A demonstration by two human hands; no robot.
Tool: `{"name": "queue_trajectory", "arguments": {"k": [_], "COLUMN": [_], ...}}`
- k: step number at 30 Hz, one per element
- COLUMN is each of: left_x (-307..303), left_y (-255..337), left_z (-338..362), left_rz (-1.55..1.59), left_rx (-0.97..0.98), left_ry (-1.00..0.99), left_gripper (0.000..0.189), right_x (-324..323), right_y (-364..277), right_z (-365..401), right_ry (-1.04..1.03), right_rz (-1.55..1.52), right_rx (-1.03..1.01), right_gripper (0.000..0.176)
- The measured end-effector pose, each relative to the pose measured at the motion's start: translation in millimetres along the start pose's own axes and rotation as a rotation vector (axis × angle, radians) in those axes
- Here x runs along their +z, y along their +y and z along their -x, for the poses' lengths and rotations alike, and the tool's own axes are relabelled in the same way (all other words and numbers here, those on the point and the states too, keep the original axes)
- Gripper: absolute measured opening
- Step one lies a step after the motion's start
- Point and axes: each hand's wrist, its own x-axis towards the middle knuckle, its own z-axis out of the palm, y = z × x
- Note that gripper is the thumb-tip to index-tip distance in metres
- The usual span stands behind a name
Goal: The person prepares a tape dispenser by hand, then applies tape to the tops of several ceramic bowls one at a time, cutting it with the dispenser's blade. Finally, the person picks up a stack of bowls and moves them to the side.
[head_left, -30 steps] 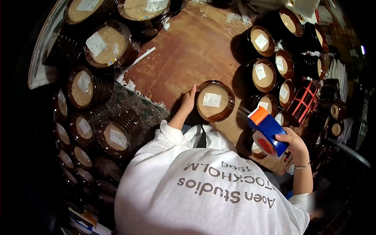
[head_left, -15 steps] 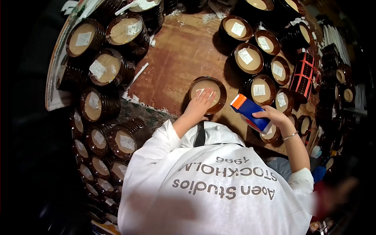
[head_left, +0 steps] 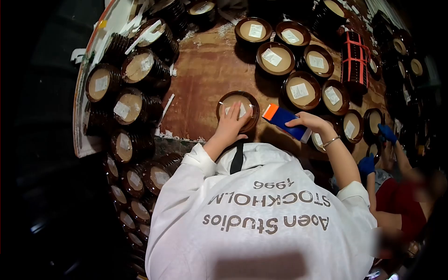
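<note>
My left hand (head_left: 234, 119) lies flat, fingers extended, on a white label (head_left: 242, 111) over the tan centre of a brown bowl (head_left: 252, 126). This bowl stands near the table's front edge. In my right hand (head_left: 313, 123) is a blue hand tool with an orange front end, apparently a tape dispenser (head_left: 285, 123). Its orange end points toward the bowl, a short way to the right of the rim and apart from it. My fingers partly cover the label. The tool's underside is hidden.
Several stacks of labelled brown bowls (head_left: 298, 91) stand to the right; more stacks (head_left: 128, 105) fill the left. Red straps bind one bundle (head_left: 354, 63). A white strip (head_left: 167, 109) lies on the wooden table (head_left: 200, 84). A co-worker's blue-gloved hands (head_left: 367, 164) touch bowls at right.
The view has shifted, bringing the co-worker's blue gloves into sight at right. My left hand stays on the bowl. The blue tool in my right hand is turned slightly flatter.
</note>
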Motion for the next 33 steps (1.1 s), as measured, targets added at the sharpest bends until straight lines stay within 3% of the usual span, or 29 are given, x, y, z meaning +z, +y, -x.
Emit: {"name": "queue_trajectory", "arguments": {"k": [3, 5, 6, 7, 9, 10, 12, 18, 21, 24, 26, 33], "left_x": [-4.2, 11.9, 19.8, 25.7, 31.6, 32.9, 36.0, 58.4, 54.9, 29.3, 17.9, 3.5], "left_y": [2.7, 10.3, 11.7, 8.7, 0.3, -3.2, -11.0, -18.8, -26.7, -43.8, -67.5, -111.7], "left_z": [-3.4, -6.6, -8.1, -6.4, 3.2, 9.3, 16.8, 10.6, 9.4, -0.8, -10.1, -38.2], "left_rz": [0.082, -0.133, -0.267, -0.271, -0.074, -0.073, 0.015, -0.135, -0.051, 0.079, 0.167, 0.399], "left_rx": [0.054, 0.18, 0.177, 0.182, 0.178, 0.187, 0.095, 0.007, 0.012, 0.015, -0.008, -0.108], "left_ry": [-0.079, -0.076, 0.058, 0.057, 0.121, 0.115, 0.119, 0.19, 0.204, 0.169, 0.104, -0.047], "left_gripper": [0.091, 0.091, 0.084, 0.084, 0.062, 0.062, 0.055, 0.055, 0.059, 0.071, 0.069, 0.058], "right_x": [1.6, 3.4, 4.2, 3.7, 1.3, 0.7, -1.5, -7.1, -9.2, -3.5, -3.7, 7.5], "right_y": [3.8, 6.0, 6.0, 6.2, 15.1, 20.2, 24.2, 27.5, 32.6, 16.8, 4.6, -7.8], "right_z": [-3.0, -3.5, -2.6, -2.3, -10.3, -13.8, -20.0, -30.6, -42.4, -32.5, -36.9, -76.8], "right_ry": [-0.037, -0.049, -0.033, -0.016, -0.028, -0.04, -0.053, -0.094, -0.101, -0.13, -0.254, -0.25], "right_rz": [-0.05, -0.063, -0.055, -0.047, -0.068, -0.082, -0.095, -0.113, -0.156, -0.311, -0.464, -0.789], "right_rx": [-0.002, -0.007, -0.017, -0.027, -0.066, -0.1, -0.092, -0.033, -0.06, -0.122, -0.134, -0.185], "right_gripper": [0.046, 0.046, 0.046, 0.046, 0.044, 0.041, 0.042, 0.045, 0.044, 0.041, 0.038, 0.038]}}
